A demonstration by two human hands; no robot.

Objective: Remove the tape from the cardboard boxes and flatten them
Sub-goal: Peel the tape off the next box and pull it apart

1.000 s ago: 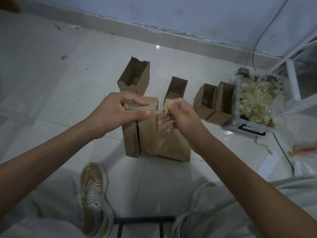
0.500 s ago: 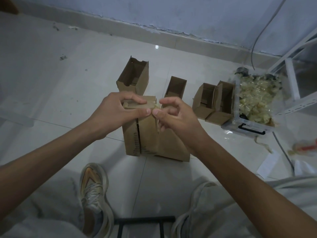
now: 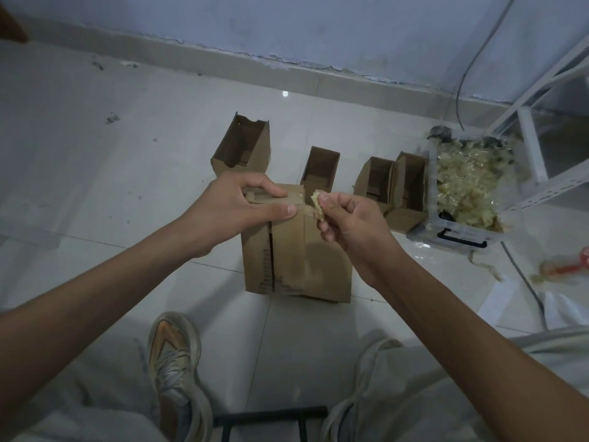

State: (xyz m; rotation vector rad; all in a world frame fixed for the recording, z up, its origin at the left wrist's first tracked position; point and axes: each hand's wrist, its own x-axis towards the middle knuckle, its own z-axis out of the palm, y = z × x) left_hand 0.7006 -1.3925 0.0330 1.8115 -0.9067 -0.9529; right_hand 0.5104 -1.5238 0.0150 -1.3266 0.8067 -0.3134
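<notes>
Tape (image 3: 314, 204) peeling step: my right hand (image 3: 345, 223) pinches the strip, left hand (image 3: 237, 210) grips the box (image 3: 287, 250); next I'd pull it free.

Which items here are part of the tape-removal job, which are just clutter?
Job:
- held cardboard box, gripped by left hand
- tape wad, pinched by right hand
- open boxes behind
- clear bin holding tape scraps

Lying about:
- shoe
- white shelf frame
- cable
</notes>
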